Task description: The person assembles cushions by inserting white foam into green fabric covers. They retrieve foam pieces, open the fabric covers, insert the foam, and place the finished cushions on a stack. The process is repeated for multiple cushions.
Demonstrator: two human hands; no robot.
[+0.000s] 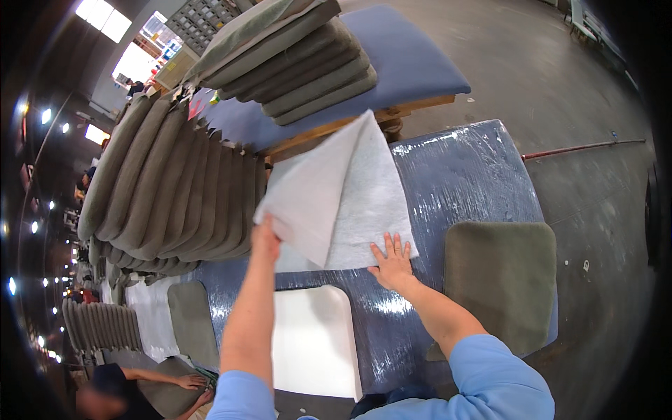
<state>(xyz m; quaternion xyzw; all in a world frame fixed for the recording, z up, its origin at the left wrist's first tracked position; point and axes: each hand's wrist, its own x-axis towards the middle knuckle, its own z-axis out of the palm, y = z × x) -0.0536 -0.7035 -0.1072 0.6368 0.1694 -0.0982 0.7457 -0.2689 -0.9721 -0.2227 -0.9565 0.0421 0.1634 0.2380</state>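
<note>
A white sheet of thin batting (374, 189) lies on the plastic-wrapped blue table in front of me. My left hand (265, 241) pinches the corner of its upper layer (308, 199), which is lifted and folded over toward the left. My right hand (394, 264) lies flat with fingers spread on the near right corner of the sheet. Close to me, between my forearms, is a white foam cushion pad (311, 339) with rounded corners. To the right of my right forearm rests an olive-grey fabric cushion cover (500, 280), lying flat.
A long row of olive-grey cushions (175, 182) leans on the left. More cushions are stacked (308, 70) on a second blue padded table (413, 52) beyond. A co-worker's hands (196, 385) handle fabric at lower left. A red pole (570, 150) sticks out at right.
</note>
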